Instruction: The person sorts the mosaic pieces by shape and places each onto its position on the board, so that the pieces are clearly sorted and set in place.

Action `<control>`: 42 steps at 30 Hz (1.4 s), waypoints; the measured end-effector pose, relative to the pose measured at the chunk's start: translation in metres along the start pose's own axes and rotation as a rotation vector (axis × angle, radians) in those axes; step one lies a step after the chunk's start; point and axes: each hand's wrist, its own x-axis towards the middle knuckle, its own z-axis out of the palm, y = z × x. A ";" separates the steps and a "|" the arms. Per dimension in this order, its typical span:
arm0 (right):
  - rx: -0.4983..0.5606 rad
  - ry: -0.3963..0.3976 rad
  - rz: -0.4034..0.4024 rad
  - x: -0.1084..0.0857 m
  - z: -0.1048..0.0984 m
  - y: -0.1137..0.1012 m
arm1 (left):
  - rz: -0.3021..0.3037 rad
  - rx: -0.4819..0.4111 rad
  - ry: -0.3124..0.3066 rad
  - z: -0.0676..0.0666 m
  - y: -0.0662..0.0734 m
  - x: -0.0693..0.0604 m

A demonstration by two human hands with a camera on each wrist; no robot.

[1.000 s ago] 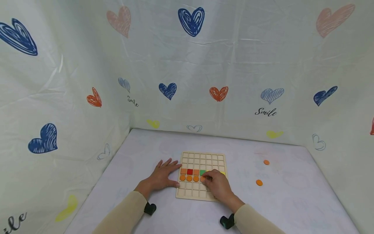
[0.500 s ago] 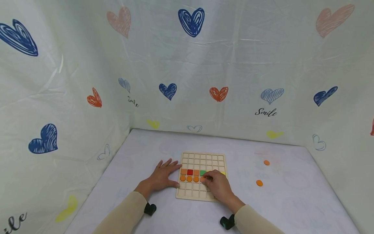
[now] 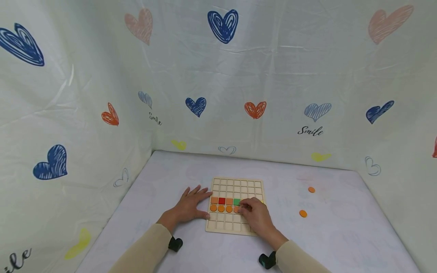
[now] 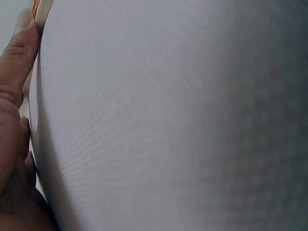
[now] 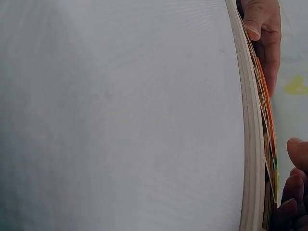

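A wooden grid board (image 3: pixel 225 226) lies on the table. Across its middle runs a row of coloured squares, among them a red square (image 3: pixel 222 201) and a green square (image 3: pixel 237 202). Below them sit several orange discs, one of them a disc (image 3: pixel 229 209) under an orange square. My left hand (image 3: pixel 187 205) lies with spread fingers at the board's left edge, fingertips and thumb touching it. Over the board, my right hand (image 3: pixel 257 217) is beside the rightmost disc (image 3: pixel 236 209) of the row; its thumb (image 5: pixel 298 151) stands apart from the fingers. It hides the squares' right part.
Two loose orange discs, a nearer one (image 3: pixel 303 214) and a farther one (image 3: pixel 311 189), lie on the table right of the board. A white curtain (image 3: pixel 283 76) printed with hearts hangs behind and at the sides. Dark wrist cameras are strapped below both hands.
My right hand has shifted slightly to the right, off the rightmost disc in the row, which shows more now. The left hand keeps its place on the board's edge.
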 end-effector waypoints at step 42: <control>-0.286 0.056 0.106 -0.014 -0.105 0.052 | -0.006 0.004 0.003 -0.001 0.002 -0.001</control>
